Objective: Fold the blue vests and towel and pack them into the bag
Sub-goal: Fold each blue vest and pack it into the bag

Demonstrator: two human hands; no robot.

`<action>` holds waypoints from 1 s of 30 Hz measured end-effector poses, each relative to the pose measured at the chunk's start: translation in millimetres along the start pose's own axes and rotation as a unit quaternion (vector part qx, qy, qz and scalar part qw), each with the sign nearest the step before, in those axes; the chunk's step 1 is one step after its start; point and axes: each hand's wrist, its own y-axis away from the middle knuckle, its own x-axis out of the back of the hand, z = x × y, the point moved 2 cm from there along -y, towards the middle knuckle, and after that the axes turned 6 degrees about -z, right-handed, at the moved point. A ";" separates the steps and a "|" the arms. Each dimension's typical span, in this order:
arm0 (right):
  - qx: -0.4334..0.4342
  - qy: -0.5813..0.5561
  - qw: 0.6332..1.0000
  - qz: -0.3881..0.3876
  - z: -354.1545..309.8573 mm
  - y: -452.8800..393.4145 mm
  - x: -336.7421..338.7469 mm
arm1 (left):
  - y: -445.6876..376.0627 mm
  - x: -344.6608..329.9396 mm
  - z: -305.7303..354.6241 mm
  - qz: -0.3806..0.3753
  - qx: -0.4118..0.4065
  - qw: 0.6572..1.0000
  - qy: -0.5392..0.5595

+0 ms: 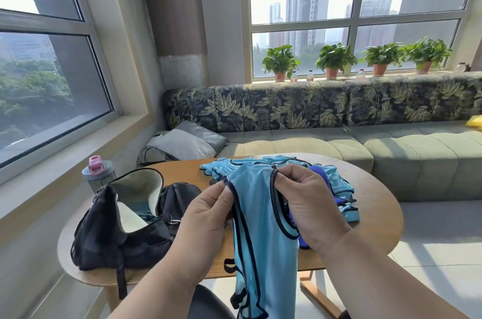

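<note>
A light blue vest [263,238] with dark trim hangs in front of me over the table's near edge. My left hand [206,217] pinches its left shoulder strap and my right hand [307,204] pinches the right one. Behind it on the wooden table [182,172] lies a pile of more blue vests [336,185], with a darker blue towel [319,174] partly hidden among them. The black bag [117,230] stands open at the left of the table, its pale lining showing.
A grey bottle with a pink lid [97,172] stands behind the bag by the window sill. A green sofa [391,144] with cushions runs behind the table. Potted plants [333,60] line the far sill. A dark chair [208,303] sits under the table's near edge.
</note>
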 end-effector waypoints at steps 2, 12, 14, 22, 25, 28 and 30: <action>-0.001 -0.006 1.000 0.005 0.5 -0.1 0.2 | -0.3 1.2 -1.2 0.016 -0.007 1.000 -0.010; -0.014 -0.018 1.000 0.013 1.5 0.8 -2.0 | 0.2 -2.6 0.2 0.011 -0.005 1.000 -0.007; -0.014 -0.023 1.000 0.009 2.9 1.3 -6.0 | 1.0 -5.3 -1.1 -0.004 0.002 1.000 0.012; 0.003 0.005 1.000 -0.003 4.3 1.7 -7.1 | 0.3 -5.7 -5.2 0.045 -0.016 0.999 0.008; 0.009 0.007 1.000 -0.003 5.8 0.8 -5.3 | -0.9 -4.2 -5.9 0.068 -0.007 0.998 0.003; 0.002 -0.006 1.000 -0.006 6.4 -0.2 -4.0 | -2.0 -2.8 -3.6 0.068 0.003 0.998 0.010; -0.001 -0.017 1.000 -0.004 6.1 0.2 -2.6 | -1.8 -2.8 -0.1 0.061 0.008 0.998 0.006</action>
